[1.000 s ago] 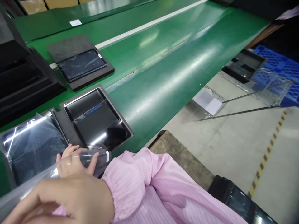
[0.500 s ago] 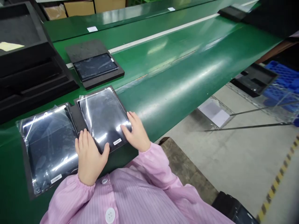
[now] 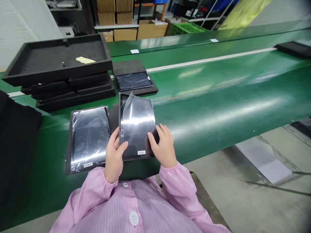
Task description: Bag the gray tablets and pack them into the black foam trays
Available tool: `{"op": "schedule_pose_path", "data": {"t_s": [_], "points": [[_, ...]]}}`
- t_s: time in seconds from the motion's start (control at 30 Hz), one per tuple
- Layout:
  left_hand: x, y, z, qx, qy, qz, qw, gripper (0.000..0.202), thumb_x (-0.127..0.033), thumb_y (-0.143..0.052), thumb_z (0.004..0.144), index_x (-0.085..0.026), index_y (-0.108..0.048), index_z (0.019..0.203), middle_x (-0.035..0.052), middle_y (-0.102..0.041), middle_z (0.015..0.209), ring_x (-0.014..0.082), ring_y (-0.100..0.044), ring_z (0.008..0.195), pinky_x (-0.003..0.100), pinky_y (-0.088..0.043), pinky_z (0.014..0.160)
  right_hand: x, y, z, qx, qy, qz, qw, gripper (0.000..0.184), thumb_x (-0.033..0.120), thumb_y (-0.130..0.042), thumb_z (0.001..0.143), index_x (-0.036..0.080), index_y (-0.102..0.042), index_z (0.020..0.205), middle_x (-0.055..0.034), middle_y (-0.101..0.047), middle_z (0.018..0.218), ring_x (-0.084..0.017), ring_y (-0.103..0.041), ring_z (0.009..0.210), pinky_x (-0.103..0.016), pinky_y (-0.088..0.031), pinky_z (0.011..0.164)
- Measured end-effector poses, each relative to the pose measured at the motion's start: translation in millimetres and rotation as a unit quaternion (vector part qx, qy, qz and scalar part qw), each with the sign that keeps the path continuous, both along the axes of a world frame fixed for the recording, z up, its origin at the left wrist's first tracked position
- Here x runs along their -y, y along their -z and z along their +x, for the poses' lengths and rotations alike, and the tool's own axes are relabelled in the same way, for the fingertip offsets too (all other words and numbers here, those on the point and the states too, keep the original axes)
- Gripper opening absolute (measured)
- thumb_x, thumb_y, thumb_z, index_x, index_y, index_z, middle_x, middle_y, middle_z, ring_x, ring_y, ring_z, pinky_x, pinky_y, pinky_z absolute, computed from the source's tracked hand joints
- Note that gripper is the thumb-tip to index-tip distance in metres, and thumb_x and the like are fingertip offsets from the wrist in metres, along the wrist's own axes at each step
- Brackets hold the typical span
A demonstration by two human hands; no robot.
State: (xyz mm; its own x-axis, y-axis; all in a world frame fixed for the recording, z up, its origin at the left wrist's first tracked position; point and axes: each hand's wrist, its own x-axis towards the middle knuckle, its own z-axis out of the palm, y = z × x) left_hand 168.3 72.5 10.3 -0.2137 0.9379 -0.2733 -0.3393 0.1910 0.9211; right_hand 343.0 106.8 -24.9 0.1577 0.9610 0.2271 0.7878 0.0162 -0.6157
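A black tablet screen [image 3: 138, 134] is tilted up in front of me, with a white label near its bottom edge. Clear film [image 3: 141, 108] lies over it, its top edge standing loose. My left hand [image 3: 115, 157] grips the screen's left edge, thumb on the face and fingers behind. At the right edge, my right hand [image 3: 164, 145] has its thumb on the face and its fingers along the side. Just left lies another film-covered tablet screen [image 3: 91, 139] on a dark foam sheet [image 3: 68, 158]. A third screen [image 3: 133, 81] rests on a black foam board [image 3: 128, 66] behind.
Stacked black trays [image 3: 58, 72] stand at the back left, a yellow scrap [image 3: 85, 60] in the top one. More black material [image 3: 19, 142] is at the far left. The green belt [image 3: 218, 106] runs off right. Cardboard boxes [image 3: 125, 34] and a green crate [image 3: 187, 28] stand beyond.
My view has swung left. The screen between my hands has tilted up, my left hand now gripping its edge instead of lying flat beside it. The film's top edge stands looser.
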Motion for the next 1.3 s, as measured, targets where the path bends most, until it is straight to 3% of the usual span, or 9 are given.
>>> {"op": "schedule_pose_path", "data": {"t_s": [0.23,0.57,0.7,0.8,0.9,1.03,1.1,1.2,1.3], "points": [[37,-6.4,-82,-0.034,-0.022,-0.017,0.999,0.068,-0.038,-0.073,0.078,-0.021,-0.053,0.140,0.0113,-0.058,0.143,0.0314,-0.058,0.128,0.040,-0.054,0.101,7,-28.1,-60,-0.308,-0.133,-0.068,0.940,0.062,0.043,-0.064,0.082,0.017,-0.049,0.136,-0.0129,-0.068,0.122,-0.026,-0.068,0.104,-0.043,-0.056,0.093],[60,1.4,-162,-0.199,-0.063,-0.094,0.973,0.066,-0.052,-0.071,0.078,-0.018,-0.058,0.134,0.0105,-0.071,0.116,0.0257,-0.067,0.105,0.037,-0.053,0.095,-4,-28.8,-136,-0.102,-0.220,-0.140,0.960,0.057,0.038,-0.066,0.084,0.010,-0.052,0.132,-0.0067,-0.065,0.090,-0.027,-0.061,0.099,-0.040,-0.052,0.090],[55,9.2,-174,-0.435,0.000,-0.112,0.893,0.063,-0.061,-0.057,0.084,-0.019,-0.062,0.130,0.0063,-0.068,0.093,0.0257,-0.065,0.087,0.043,-0.052,0.087,-9,-29.0,-138,-0.018,-0.211,-0.126,0.969,0.057,0.043,-0.064,0.087,0.011,-0.052,0.131,-0.0095,-0.069,0.094,-0.029,-0.063,0.103,-0.038,-0.052,0.084],[44,9.7,-175,-0.576,0.016,-0.070,0.815,0.059,-0.058,-0.047,0.089,-0.019,-0.064,0.129,0.0116,-0.063,0.110,0.0306,-0.061,0.104,0.049,-0.048,0.096,-14,-31.1,-138,0.082,-0.187,-0.136,0.969,0.055,0.049,-0.059,0.090,0.010,-0.053,0.128,-0.0118,-0.071,0.089,-0.031,-0.069,0.092,-0.037,-0.052,0.074],[27,8.2,-172,-0.633,0.005,-0.070,0.771,0.064,-0.055,-0.045,0.090,-0.010,-0.059,0.134,0.0200,-0.056,0.127,0.0362,-0.054,0.120,0.052,-0.044,0.103,-17,-30.5,-138,0.146,-0.182,-0.145,0.962,0.060,0.054,-0.053,0.093,0.009,-0.051,0.132,-0.0129,-0.073,0.083,-0.032,-0.072,0.083,-0.036,-0.051,0.068],[2,5.4,-169,-0.675,-0.001,-0.078,0.734,0.059,-0.052,-0.042,0.090,-0.005,-0.066,0.117,0.0235,-0.059,0.116,0.0392,-0.055,0.115,0.056,-0.041,0.104,-17,-26.2,-141,0.174,-0.188,-0.129,0.958,0.063,0.055,-0.049,0.096,0.007,-0.049,0.137,-0.0157,-0.074,0.086,-0.031,-0.073,0.084,-0.034,-0.051,0.068],[-8,2.7,-170,-0.641,-0.009,-0.071,0.764,0.056,-0.054,-0.049,0.085,-0.006,-0.067,0.107,0.0237,-0.058,0.119,0.0405,-0.051,0.120,0.057,-0.036,0.109,-16,-25.2,-141,0.181,-0.200,-0.124,0.955,0.064,0.055,-0.047,0.096,0.006,-0.049,0.138,-0.0167,-0.074,0.087,-0.031,-0.074,0.085,-0.034,-0.051,0.069],[-19,-5.0,-168,-0.490,-0.047,-0.086,0.866,0.056,-0.055,-0.065,0.070,-0.008,-0.065,0.102,0.0222,-0.060,0.116,0.0397,-0.051,0.121,0.056,-0.037,0.109,-16,-25.8,-141,0.181,-0.216,-0.128,0.951,0.065,0.056,-0.046,0.097,0.004,-0.049,0.137,-0.0174,-0.074,0.087,-0.030,-0.074,0.085,-0.033,-0.051,0.069],[-23,-19.7,-163,-0.309,-0.032,-0.092,0.946,0.056,-0.053,-0.070,0.068,-0.010,-0.061,0.103,0.0133,-0.067,0.094,0.0286,-0.066,0.092,0.045,-0.053,0.086,-16,-26.0,-140,0.169,-0.212,-0.129,0.954,0.064,0.054,-0.046,0.097,0.004,-0.048,0.136,-0.0176,-0.074,0.090,-0.029,-0.073,0.086,-0.032,-0.051,0.071]]}}
